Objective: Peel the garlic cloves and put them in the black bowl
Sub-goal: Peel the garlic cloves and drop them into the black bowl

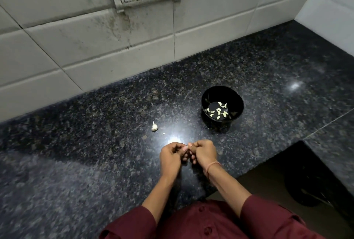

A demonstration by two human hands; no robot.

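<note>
Hands: left hand and right hand curled, fingertips pinched together low over the surface; held thing too small to see, likely a clove mid-peel
Loose garlic: one unpeeled piece lying beyond the hands, leftward; untouched, left to do
Black bowl: farther right, upright; several peeled cloves inside; well along, not finished

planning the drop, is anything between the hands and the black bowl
Nothing visible. The counter between the left hand, the right hand and the black bowl is bare; the bowl's mouth is open. The loose garlic piece lies well left of that path.
</note>
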